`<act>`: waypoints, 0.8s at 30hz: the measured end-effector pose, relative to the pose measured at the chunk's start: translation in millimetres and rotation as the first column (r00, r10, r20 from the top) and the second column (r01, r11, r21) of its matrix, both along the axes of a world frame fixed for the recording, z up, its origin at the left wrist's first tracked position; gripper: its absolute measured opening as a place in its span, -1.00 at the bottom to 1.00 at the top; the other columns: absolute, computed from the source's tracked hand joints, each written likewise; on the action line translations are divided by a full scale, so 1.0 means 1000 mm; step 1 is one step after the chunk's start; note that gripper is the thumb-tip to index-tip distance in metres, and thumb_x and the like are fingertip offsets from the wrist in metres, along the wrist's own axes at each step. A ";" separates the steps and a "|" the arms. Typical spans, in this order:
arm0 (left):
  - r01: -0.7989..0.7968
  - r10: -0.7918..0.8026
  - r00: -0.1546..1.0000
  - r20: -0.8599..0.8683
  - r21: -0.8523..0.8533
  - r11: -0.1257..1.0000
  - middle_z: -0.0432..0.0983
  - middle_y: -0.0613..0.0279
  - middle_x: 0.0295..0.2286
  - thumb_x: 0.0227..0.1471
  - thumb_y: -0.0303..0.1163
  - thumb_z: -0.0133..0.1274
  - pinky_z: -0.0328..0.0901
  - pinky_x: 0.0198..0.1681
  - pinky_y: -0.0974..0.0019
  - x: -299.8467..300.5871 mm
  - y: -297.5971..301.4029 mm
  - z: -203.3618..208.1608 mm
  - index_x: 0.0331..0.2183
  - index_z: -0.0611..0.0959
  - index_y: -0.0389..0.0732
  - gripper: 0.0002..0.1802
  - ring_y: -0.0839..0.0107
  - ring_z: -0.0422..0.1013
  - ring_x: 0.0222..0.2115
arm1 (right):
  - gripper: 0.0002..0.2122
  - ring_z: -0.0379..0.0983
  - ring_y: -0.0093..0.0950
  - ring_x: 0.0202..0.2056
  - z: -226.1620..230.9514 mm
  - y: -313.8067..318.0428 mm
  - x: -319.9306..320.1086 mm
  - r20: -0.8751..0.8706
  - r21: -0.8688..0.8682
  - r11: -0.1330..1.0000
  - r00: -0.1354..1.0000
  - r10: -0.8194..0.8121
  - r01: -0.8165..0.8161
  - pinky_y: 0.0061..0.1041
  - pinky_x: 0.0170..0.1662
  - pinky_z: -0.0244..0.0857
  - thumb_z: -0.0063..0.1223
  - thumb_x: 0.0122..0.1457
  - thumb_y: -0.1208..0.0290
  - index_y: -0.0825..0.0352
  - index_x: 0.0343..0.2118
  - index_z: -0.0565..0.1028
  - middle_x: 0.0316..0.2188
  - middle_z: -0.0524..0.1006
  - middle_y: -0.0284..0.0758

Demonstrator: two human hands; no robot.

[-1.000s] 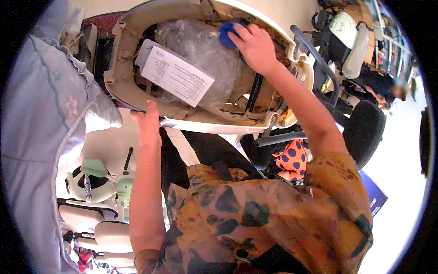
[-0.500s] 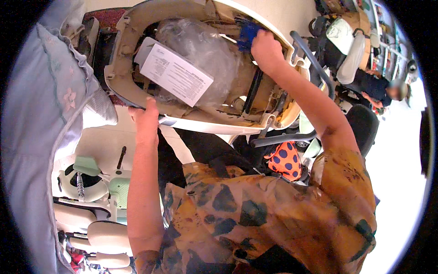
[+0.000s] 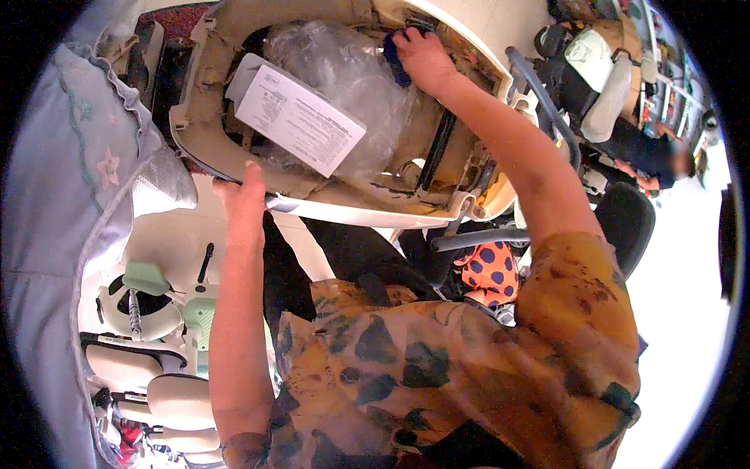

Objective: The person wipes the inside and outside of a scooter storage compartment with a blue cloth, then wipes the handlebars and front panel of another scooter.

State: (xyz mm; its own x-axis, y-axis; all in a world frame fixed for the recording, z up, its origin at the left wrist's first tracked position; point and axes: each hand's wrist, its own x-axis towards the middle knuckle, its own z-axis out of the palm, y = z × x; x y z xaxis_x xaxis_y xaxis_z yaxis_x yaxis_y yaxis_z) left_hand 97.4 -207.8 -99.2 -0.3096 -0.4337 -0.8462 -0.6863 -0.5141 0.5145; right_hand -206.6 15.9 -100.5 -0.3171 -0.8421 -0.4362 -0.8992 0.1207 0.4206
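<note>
Bright pale floor (image 3: 687,313); black chair (image 3: 625,223); cluttered shelves (image 3: 664,78) behind.

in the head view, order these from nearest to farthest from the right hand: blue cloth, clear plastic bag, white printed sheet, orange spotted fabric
1. blue cloth: under the right hand, at its fingers.
2. clear plastic bag: just left of the hand, inside the cream shell.
3. white printed sheet: farther left, lying on the bag.
4. orange spotted fabric: well below, under the shell's edge.
</note>
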 end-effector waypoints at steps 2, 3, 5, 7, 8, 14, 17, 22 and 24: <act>0.001 -0.001 1.000 0.005 0.002 1.000 0.34 0.20 -0.18 -0.03 -0.01 0.04 0.29 -0.36 0.23 -0.001 0.000 0.005 0.01 0.15 -0.14 -0.31 0.36 0.33 -0.29 | -0.82 0.33 -0.25 -0.17 0.004 0.015 0.010 0.065 -0.042 0.984 0.983 -0.171 0.174 -0.27 -0.23 0.31 0.00 -0.09 0.42 0.28 -0.38 0.51 -0.22 0.40 -0.22; -0.002 0.002 1.000 0.000 0.002 1.000 0.34 0.21 -0.19 -0.03 0.00 0.04 0.28 -0.36 0.23 -0.003 -0.002 0.008 0.01 0.15 -0.14 -0.31 0.36 0.33 -0.29 | -0.80 0.34 -0.23 -0.18 0.012 0.020 0.014 0.092 -0.062 0.964 0.964 -0.251 0.257 -0.25 -0.24 0.32 -0.02 -0.09 0.44 0.29 -0.34 0.49 -0.22 0.40 -0.20; 0.018 -0.018 1.000 0.023 0.031 0.999 0.34 0.21 -0.18 -0.02 -0.02 0.04 0.28 -0.37 0.24 -0.006 -0.001 0.007 0.01 0.15 -0.13 -0.31 0.37 0.32 -0.29 | -0.80 0.34 -0.23 -0.20 0.020 0.053 0.023 0.074 -0.097 0.888 0.893 -0.443 0.448 -0.27 -0.29 0.34 -0.04 -0.09 0.48 0.31 -0.35 0.47 -0.28 0.40 -0.20; 0.016 -0.016 1.000 0.024 0.020 1.000 0.34 0.21 -0.18 -0.02 -0.03 0.04 0.28 -0.38 0.24 -0.003 0.000 -0.002 0.01 0.13 -0.13 -0.31 0.37 0.32 -0.29 | -0.85 0.32 -0.30 -0.21 0.038 0.058 0.030 -0.007 0.033 0.859 0.859 -0.511 0.511 -0.37 -0.30 0.36 -0.01 -0.11 0.46 0.32 -0.44 0.51 -0.30 0.39 -0.26; 0.007 -0.006 1.000 0.013 -0.005 1.000 0.34 0.21 -0.18 -0.02 -0.05 0.04 0.27 -0.38 0.24 0.001 0.001 -0.012 0.02 0.13 -0.13 -0.31 0.37 0.32 -0.29 | -0.86 0.32 -0.31 -0.21 0.049 0.053 0.034 -0.036 0.101 0.860 0.866 -0.499 0.500 -0.39 -0.31 0.35 -0.01 -0.11 0.46 0.33 -0.46 0.52 -0.31 0.39 -0.27; 0.011 -0.011 1.000 0.000 -0.010 1.000 0.34 0.18 -0.19 -0.01 -0.06 0.05 0.27 -0.37 0.25 -0.003 0.003 -0.004 0.05 0.11 -0.13 -0.29 0.38 0.31 -0.30 | -0.87 0.28 -0.33 -0.18 0.033 -0.005 0.042 0.034 0.017 1.000 0.999 0.004 -0.005 -0.39 -0.23 0.19 -0.02 -0.09 0.39 0.23 -0.53 0.57 -0.33 0.42 -0.32; -0.002 0.002 1.000 -0.010 -0.010 1.000 0.34 0.15 -0.20 -0.02 -0.04 0.04 0.28 -0.35 0.24 -0.003 0.000 -0.001 0.05 0.11 -0.16 -0.27 0.37 0.31 -0.30 | -0.88 0.25 -0.37 -0.15 -0.008 -0.020 0.018 -0.041 0.087 0.995 0.998 -0.040 0.043 -0.44 -0.24 0.21 0.02 -0.14 0.40 0.22 -0.51 0.56 -0.29 0.39 -0.37; 0.034 -0.034 0.999 0.009 0.008 0.999 0.35 0.12 -0.21 -0.02 0.00 0.03 0.30 -0.33 0.24 -0.002 -0.002 0.008 0.05 0.11 -0.19 -0.24 0.35 0.33 -0.30 | -0.85 0.30 -0.38 -0.23 -0.038 0.016 0.000 -0.054 -0.151 0.951 0.958 -0.281 0.270 -0.48 -0.44 0.35 0.03 -0.13 0.44 0.28 -0.45 0.55 -0.31 0.38 -0.37; 0.031 -0.031 0.999 0.005 0.022 0.999 0.35 0.12 -0.22 -0.01 0.01 0.02 0.29 -0.33 0.26 0.000 -0.003 0.004 0.05 0.11 -0.19 -0.26 0.35 0.33 -0.32 | -0.85 0.33 -0.36 -0.25 -0.023 0.038 0.006 -0.123 -0.093 0.959 0.953 -0.276 0.266 -0.46 -0.44 0.37 0.02 -0.13 0.45 0.33 -0.46 0.54 -0.33 0.39 -0.32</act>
State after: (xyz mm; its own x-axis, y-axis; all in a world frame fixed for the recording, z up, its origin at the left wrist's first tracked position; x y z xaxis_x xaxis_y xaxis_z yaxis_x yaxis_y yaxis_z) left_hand 97.7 -210.7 -94.8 -0.3178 -0.4051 -0.8572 -0.7052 -0.5033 0.4993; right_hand -201.1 53.4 -123.8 -0.5891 -0.7445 -0.3142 -0.7646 0.3878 0.5148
